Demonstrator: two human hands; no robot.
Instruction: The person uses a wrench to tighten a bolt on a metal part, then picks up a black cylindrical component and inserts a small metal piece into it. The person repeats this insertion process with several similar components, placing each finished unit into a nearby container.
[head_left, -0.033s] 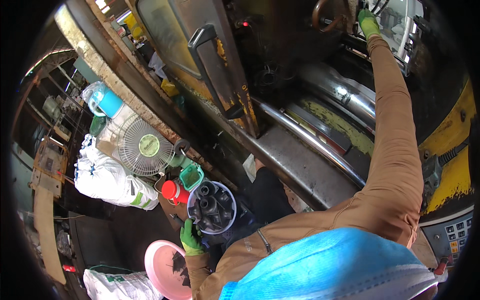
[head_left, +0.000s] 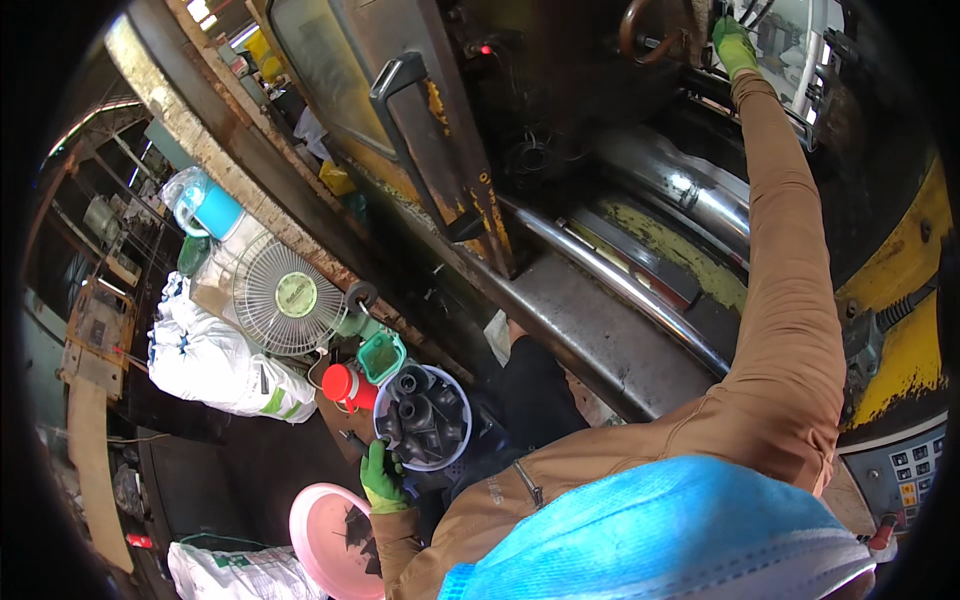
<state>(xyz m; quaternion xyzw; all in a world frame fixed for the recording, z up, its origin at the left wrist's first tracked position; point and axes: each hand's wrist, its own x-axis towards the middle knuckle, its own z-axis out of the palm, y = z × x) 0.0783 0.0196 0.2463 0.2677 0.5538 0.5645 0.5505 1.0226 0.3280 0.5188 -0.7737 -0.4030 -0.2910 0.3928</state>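
Observation:
My left hand (head_left: 383, 478), in a green glove, is low in the picture, left of my body. Its fingers are curled round a slim dark stick-like tool (head_left: 353, 440) whose kind I cannot make out. Right beside it stands a pale round tub (head_left: 466, 440) filled with several black hollow moulded parts (head_left: 413, 408). At the upper right my right hand (head_left: 735, 48), gloved in green too, reaches along my outstretched arm to the far side of the machine. Its fingers look closed by a clear panel and dark cables; what they grip is hidden.
A pink basin (head_left: 312, 515) with black scraps, a red lidded jug (head_left: 340, 381) and a green basket (head_left: 398, 352) stand near the tub. Behind them are a fan (head_left: 290, 295) and white sacks (head_left: 205, 350). Before me are a machine door with a black handle (head_left: 395, 80) and a steel bar (head_left: 600, 275).

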